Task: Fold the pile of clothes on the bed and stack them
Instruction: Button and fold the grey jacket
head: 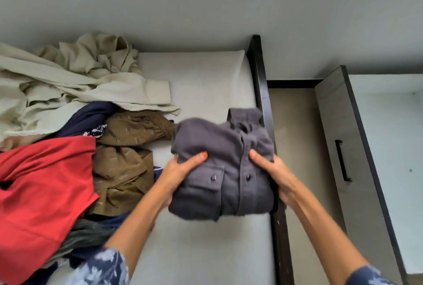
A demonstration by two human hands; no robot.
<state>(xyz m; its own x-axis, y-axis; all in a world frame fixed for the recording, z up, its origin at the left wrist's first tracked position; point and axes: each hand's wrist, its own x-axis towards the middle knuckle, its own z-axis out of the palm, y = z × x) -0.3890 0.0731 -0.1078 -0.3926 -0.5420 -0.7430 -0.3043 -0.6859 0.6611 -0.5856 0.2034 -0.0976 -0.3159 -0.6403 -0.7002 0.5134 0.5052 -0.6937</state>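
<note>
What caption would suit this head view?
Both hands, left hand and right hand, hold a folded grey shirt beside the unfolded pile.

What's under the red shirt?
Poking out from under the red shirt are a brown shirt and dark grey and navy clothes. Whatever lies beneath its middle is covered.

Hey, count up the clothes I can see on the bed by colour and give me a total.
Grey folded shirt, held by left hand and right hand: 1
Red garment: 1
Olive-brown garment: 1
Beige garment: 1
Navy garment: 1
Total: 5 told apart; the pile may hide more.
</note>
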